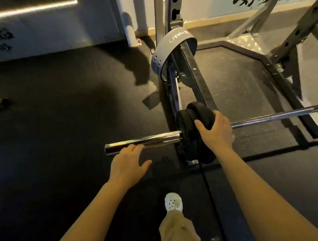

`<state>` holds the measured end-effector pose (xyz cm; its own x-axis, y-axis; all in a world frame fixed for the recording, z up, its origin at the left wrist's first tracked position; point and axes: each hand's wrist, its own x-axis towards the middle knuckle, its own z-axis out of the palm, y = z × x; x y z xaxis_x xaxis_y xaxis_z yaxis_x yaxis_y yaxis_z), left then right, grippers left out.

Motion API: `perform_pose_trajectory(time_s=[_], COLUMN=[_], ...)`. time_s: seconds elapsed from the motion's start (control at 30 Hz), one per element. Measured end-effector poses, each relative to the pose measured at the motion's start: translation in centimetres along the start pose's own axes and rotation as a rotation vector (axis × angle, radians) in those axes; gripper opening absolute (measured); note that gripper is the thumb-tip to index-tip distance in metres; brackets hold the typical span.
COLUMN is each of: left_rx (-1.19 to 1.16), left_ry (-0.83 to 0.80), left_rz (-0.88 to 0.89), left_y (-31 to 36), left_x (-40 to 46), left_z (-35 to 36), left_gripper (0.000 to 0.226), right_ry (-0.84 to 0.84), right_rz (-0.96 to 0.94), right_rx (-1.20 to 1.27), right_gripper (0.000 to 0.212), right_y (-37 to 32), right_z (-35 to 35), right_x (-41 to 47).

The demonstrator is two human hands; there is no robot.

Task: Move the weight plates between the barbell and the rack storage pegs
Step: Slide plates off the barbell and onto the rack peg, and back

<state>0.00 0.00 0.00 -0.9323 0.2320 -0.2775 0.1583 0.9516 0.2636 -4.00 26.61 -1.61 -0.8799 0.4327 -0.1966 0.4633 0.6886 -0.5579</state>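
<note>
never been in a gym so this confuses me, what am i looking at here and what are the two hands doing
This is one picture from a camera worn on a person's head, looking down at their own arms. The long shiny rod is a barbell, a lifting bar; its thinner shaft runs off to the right. Two black weight plates sit on its thick chrome end. The right hand grips the rim of the inner plate, fingers curled over it. The left hand rests with straight fingers on the bare end of the bar. Behind stands a metal rack, with a grey lifting belt draped on it. Below are dark rubber flooring and the person's white clog.
</note>
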Motion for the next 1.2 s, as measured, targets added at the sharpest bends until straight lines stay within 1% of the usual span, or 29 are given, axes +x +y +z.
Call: perform_pose_trajectory(time_s=[0.1,0.2,0.27,0.33,0.4,0.47,0.53,0.83,0.97,1.03,1.1,1.2], left_rx=[0.013,0.091,0.220,0.312,0.292,0.235,0.201,0.228,0.187,0.138,0.082,0.076], left_ry=[-0.016,-0.071,-0.152,-0.272,-0.375,-0.367,-0.338,-0.259,-0.245,-0.289,-0.351,-0.392], left_rz=[-0.059,-0.056,-0.018,0.019,-0.001,0.013,0.032,0.143,0.137,0.122,0.125,0.151], left_y=[-1.0,-1.9,-2.3,-2.6,-2.4,-2.6,-3.0,-4.1,-3.6,-3.3,-3.6,-4.1], left_x=[3.5,6.8,9.7,12.5,13.7,14.0,14.0,13.7,13.6,14.0,13.9,14.1], left_z=[1.1,2.6,3.5,4.5,5.3,6.0,6.1,7.4,7.1,6.6,6.1,5.8], left_gripper=[0.066,0.077,0.082,0.083,0.073,0.055,0.044,0.036,0.029,0.031,0.040,0.049], right_ry=[0.014,0.114,0.175,0.199,0.210,0.237,0.249,0.274,0.289,0.290,0.273,0.244], right_rz=[-0.014,-0.016,-0.031,-0.036,-0.031,-0.020,-0.017,0.018,0.064,0.072,0.112,0.128], right_rx=[-0.077,-0.082,-0.093,-0.124,-0.140,-0.145,-0.152,-0.194,-0.198,-0.222,-0.256,-0.285], right_gripper=[0.078,0.076,0.074,0.074,0.073,0.071,0.069,0.067,0.067,0.066,0.068,0.078], right_y=[-0.5,-0.2,0.0,0.3,0.4,0.2,0.2,-0.2,-0.6,-0.7,-1.0,-1.6], right_z=[2.1,4.0,4.4,4.6,4.9,4.9,5.0,5.2,5.2,5.1,5.1,5.1], right_x=[3.4,3.8,3.7,3.9,3.8,3.7,3.7,4.0,3.8,4.1,4.1,4.4])
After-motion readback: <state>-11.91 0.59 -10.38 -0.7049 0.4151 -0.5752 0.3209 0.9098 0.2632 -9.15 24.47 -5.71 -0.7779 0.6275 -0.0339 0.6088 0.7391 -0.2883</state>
